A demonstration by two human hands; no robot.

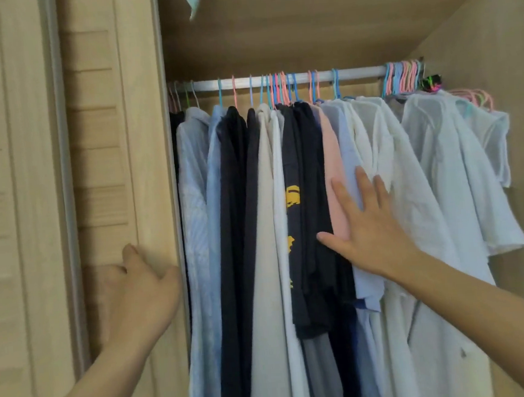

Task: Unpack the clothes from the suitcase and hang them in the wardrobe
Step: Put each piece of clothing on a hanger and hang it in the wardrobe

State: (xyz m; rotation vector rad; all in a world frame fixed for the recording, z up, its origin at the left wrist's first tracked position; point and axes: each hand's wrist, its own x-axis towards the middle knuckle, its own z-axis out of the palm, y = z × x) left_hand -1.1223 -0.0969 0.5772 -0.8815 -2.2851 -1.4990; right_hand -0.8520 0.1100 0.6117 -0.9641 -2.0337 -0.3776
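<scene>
**Hands at a full rail**

A pale wood wardrobe (319,31) is filling the view, its louvred door (100,148) slid to the left and a white rail (360,72) running across under the top shelf. Clothes (264,198) are hanging along nearly the whole rail on pink and blue hangers (401,77): pale blue and white shirts, dark garments, one with a yellow print, and a pink shirt (334,174). A bunch of spare hangers is sitting at the right end. The suitcase is not showing.

The left hand (139,289) is resting on the edge of the door, fingers loosely curled against the wood and holding nothing. The right hand (366,221) is lying flat on the clothes, fingers straight and spread across the pink shirt and the pale ones beside it; it is grasping nothing.

The step appears to be parting the row to make room. To do it well, the person should be pushing near the hanger hooks rather than low on the cloth, so the hangers slide along the rail instead of the shirts swinging or slipping off. A gap close to the spare hangers would suit best, since one could be taken from there at once.
</scene>
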